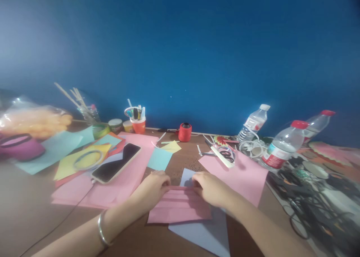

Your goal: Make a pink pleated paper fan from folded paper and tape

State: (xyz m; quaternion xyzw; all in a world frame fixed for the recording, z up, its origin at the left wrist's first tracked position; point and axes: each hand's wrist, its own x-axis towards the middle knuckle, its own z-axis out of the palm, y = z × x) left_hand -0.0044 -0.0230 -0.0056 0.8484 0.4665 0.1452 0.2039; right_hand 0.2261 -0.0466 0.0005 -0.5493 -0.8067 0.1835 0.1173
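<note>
My left hand and my right hand both pinch the far edge of a pink sheet of paper that shows folded pleats. The pink sheet lies on a pale blue sheet on the brown table. The fingers of each hand are closed on the fold, the hands a short way apart. A silver bangle circles my left wrist.
A phone lies on pink paper at the left, beside a tape ring on yellow paper. A pen cup, red thread spool, scissors, another pink sheet and three water bottles stand farther back and right.
</note>
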